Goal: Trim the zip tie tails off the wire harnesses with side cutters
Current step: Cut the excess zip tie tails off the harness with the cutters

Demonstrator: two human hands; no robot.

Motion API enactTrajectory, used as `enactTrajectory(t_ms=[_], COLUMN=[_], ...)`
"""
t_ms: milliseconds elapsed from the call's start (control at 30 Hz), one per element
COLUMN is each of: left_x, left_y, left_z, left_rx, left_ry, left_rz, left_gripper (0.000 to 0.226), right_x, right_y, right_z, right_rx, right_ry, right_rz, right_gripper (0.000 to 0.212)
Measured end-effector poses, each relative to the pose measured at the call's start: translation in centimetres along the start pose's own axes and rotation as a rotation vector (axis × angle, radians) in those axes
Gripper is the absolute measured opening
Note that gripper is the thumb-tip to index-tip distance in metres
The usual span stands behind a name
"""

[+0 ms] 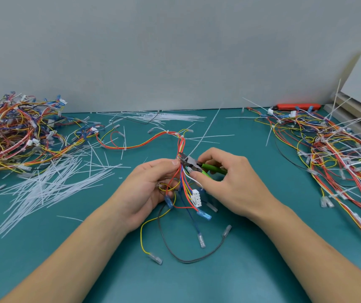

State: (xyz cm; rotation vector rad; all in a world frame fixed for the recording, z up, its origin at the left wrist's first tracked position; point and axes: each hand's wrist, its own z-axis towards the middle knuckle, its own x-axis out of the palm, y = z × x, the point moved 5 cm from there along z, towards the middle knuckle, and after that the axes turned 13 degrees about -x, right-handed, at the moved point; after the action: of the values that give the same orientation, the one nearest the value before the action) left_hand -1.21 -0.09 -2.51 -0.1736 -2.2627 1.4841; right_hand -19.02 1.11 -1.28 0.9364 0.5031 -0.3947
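Side cutters with green plastic handles and grey steel nose [193,165] held in right hand [227,182], fingers curled round the handles, nose pointing left at the bundle. Left hand [147,191] curled round a multicoloured wire harness of red, yellow, blue and white leads [182,171], thumb and fingertips pinching the bundle just left of the cutter nose. Long translucent white zip tie tail [205,132] rising up and away from the nose, toward the far side of the grip. Blades set at the tail's root; whether fully closed on it, cannot tell.

Harness light and floppy, likely to sag wherever unsupported; white plastic connector block [196,197] and blue-sleeved terminals [204,215] dangling below the grip. Best held right beside the tie head, as now, so the bundle stays taut and the blades sit flush. Tail thin, springy nylon, apt to fly off when snipped. Wire insulation soft, easily nicked if the blades stray.

Left of the hands, heap of loose translucent zip ties [50,184] and pile of harnesses [11,132]; right, another harness pile with tails sticking out [332,149], all on teal mat [251,270].
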Motion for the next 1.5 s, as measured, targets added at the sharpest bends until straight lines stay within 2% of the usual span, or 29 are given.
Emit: enactTrajectory(t_ms=[167,333,500,633,767,1033,1300,1500], left_x=[0.0,-0.1,-0.2,-0.2,-0.3,-0.1,-0.3,-0.2], left_y=[0.0,0.1,0.2,0.3,0.2,0.2,0.0,0.0], left_z=[0.0,0.2,0.2,0.2,0.2,0.1,0.1,0.0], left_rx=[-0.001,-0.008,-0.007,-0.01,-0.011,-0.008,-0.008,-0.008], left_ry=[-0.02,-0.04,-0.05,-0.055,-0.057,-0.031,-0.005,0.009], left_rz=[0.0,0.005,0.011,0.018,0.019,0.034,-0.005,0.013], left_gripper=[0.017,0.015,0.017,0.016,0.015,0.013,0.014,0.015], right_x=[0.0,0.6,0.4,0.1,-0.2,-0.1,-0.3,-0.8], right_y=[-0.1,0.4,0.5,0.2,0.2,-0.2,-0.3,-0.7], right_z=[-0.2,-0.5,-0.9,-1.1,-1.2,-0.7,-0.3,-0.1], right_rx=[0.1,0.152,0.218,0.275,0.304,0.182,0.132,0.205], right_ry=[0.039,0.208,0.385,0.473,0.429,0.339,0.083,0.071], right_rz=[-0.032,-0.255,-0.278,-0.36,-0.378,-0.362,-0.313,-0.326], right_gripper=[0.023,0.044,0.069,0.073,0.058,0.023,0.027,0.032])
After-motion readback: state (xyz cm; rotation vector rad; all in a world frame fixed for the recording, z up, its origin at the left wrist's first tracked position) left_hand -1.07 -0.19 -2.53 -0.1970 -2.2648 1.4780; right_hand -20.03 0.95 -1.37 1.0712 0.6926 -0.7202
